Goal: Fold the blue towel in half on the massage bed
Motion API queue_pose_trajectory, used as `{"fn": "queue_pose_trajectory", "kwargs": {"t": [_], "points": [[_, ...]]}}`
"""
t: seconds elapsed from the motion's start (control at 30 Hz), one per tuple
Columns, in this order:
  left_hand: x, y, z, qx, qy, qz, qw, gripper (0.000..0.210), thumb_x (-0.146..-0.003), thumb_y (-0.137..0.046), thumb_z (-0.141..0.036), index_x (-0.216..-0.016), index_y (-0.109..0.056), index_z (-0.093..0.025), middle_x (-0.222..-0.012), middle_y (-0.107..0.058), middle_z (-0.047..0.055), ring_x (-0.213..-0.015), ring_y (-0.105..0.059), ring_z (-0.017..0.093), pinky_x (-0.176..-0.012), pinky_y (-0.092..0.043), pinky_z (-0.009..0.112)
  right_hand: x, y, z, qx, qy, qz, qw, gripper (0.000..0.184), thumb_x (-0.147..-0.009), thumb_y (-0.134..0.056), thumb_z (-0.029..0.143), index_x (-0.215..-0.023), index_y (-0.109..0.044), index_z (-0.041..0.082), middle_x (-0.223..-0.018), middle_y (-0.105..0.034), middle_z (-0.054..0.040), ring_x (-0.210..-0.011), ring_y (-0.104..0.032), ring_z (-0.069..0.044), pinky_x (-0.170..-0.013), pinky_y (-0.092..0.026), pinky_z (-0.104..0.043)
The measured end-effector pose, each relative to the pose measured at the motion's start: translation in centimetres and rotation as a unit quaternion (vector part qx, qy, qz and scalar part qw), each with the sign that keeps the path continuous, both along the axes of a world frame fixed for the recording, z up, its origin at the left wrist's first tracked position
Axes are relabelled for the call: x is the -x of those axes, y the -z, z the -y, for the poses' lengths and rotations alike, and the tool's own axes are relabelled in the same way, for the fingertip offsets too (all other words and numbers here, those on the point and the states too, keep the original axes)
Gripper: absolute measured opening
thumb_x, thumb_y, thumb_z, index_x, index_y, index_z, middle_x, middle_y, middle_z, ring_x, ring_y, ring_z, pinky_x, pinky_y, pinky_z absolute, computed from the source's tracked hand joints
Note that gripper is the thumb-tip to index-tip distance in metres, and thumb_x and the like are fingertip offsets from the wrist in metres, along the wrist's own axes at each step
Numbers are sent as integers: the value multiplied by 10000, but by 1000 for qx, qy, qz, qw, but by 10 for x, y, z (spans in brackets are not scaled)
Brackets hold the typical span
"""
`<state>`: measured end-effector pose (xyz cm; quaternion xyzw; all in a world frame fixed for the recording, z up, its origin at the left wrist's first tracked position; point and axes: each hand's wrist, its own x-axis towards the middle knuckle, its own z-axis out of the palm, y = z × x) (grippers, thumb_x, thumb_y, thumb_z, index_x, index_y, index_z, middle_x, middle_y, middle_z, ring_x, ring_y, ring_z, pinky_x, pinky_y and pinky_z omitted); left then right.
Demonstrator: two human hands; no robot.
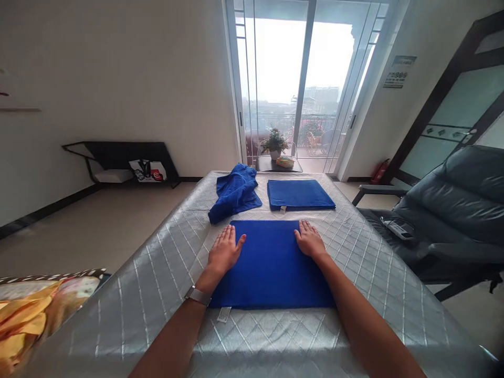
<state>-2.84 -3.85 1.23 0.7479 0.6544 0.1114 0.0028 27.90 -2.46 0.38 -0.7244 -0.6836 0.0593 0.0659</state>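
A blue cloth [271,273], folded into a flat rectangle, lies in front of me on the silver quilted table cover [157,294]. My left hand [226,249] rests flat at its left edge, fingers stretched out and pointing away. On the far right edge lies my right hand [310,239], also flat with fingers extended. A white label [224,314] sticks out from the cloth's near left edge. Beyond it, a neatly folded blue cloth stack [301,194] sits at the right. A crumpled blue cloth [236,193] lies to its left.
At the right stands a dark armchair [464,205] with a white power strip [397,229] on its seat. A potted plant [275,143] and a tissue box [285,161] stand on a small table by the glass door. Yellow fabric [27,320] is at lower left.
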Motion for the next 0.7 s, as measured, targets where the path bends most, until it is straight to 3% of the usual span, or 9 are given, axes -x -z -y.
{"fn": "queue_pose_trajectory", "kwargs": {"t": [0.07,0.17,0.27,0.37,0.5,0.7], "points": [[-35,-7,5,2,91,3,996,802,-1031,-145,-606,-1542,-342,-21,-1611,-330,193,-1504,-302,261,-1233,-258,406,1,-1,0,-1,0,-7,1000,682,-1036,-168,431,-1605,-210,57,-1681,-178,-87,-1552,-125,-206,-1252,-104,-382],[-108,-16,3,36,212,17,976,787,-1030,-153,-617,-1535,-377,-56,-1603,-366,166,-1500,-316,234,-1235,-250,383,1,-2,1,-5,-3,2,1000,677,-1038,-172,423,-1604,-212,53,-1679,-186,-93,-1551,-130,-205,-1252,-108,-383],[-174,-19,-12,49,236,43,970,767,-1037,-133,-599,-1534,-379,-69,-1599,-381,161,-1505,-304,224,-1240,-232,381,-1,-2,4,-5,-20,23,1000,643,-1032,-216,365,-1604,-227,70,-1683,-176,-94,-1552,-127,-209,-1249,-114,-374],[-203,-11,-28,55,209,54,975,736,-1043,-81,-569,-1536,-389,-118,-1600,-390,137,-1504,-306,214,-1241,-228,400,-3,-2,6,-1,-34,31,999,632,-1006,-272,283,-1610,-227,101,-1690,-150,-86,-1553,-119,-209,-1246,-118,-361],[-180,3,-36,46,198,36,978,734,-1035,-69,-579,-1551,-371,-153,-1626,-349,100,-1524,-253,212,-1259,-172,423,0,-2,4,-5,-17,13,1000,639,-1021,-205,324,-1608,-213,71,-1682,-180,-100,-1551,-132,-206,-1246,-128,-382],[-79,6,-46,64,141,-2,988,734,-1018,-129,-631,-1583,-311,-200,-1655,-275,67,-1542,-192,239,-1259,-150,462,2,-3,1,-2,-3,-18,1000,692,-1029,-153,431,-1606,-203,52,-1684,-169,-95,-1553,-113,-202,-1250,-84,-380]]}}
